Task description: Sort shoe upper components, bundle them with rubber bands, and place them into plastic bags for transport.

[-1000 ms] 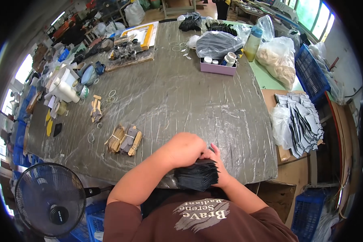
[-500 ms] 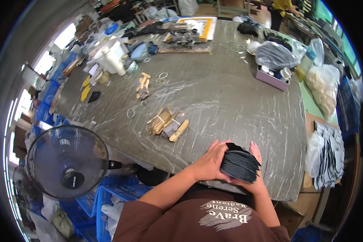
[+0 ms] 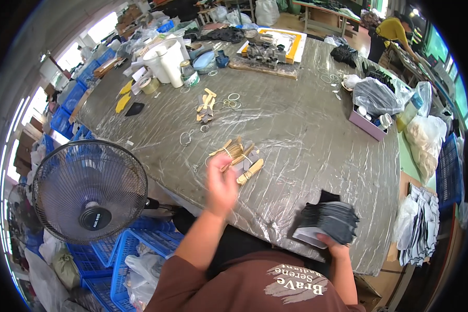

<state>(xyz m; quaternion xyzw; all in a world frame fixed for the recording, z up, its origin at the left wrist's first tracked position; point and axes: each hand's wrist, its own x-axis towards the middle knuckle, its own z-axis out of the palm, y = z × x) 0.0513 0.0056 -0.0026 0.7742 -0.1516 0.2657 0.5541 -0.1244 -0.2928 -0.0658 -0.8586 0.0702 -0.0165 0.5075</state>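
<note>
My right hand (image 3: 338, 246) grips the near edge of a thick stack of dark fabric pieces (image 3: 328, 219), which rests tilted on the table near its front edge. A pale grey face shows on the stack's near left side. My left hand (image 3: 222, 182), blurred by motion, is raised over the table with its fingers apart and nothing visible in them. Just beyond its fingertips lie banded bundles of tan strips (image 3: 234, 148) and another tan bundle (image 3: 250, 171), with grey pieces between them.
A plastic-covered table (image 3: 296, 140) spreads before me. Farther off lie another tan bundle (image 3: 206, 105), rubber bands (image 3: 232, 101), a metal fixture (image 3: 267, 54) and a purple box (image 3: 368, 124). A black fan (image 3: 91, 192) stands at left, above blue crates (image 3: 120, 265). A person (image 3: 395, 32) works at far right.
My left hand has let go of the dark stack and moved left and forward to the tan bundles. The stack, now in my right hand alone, has tipped over. The view has shifted slightly.
</note>
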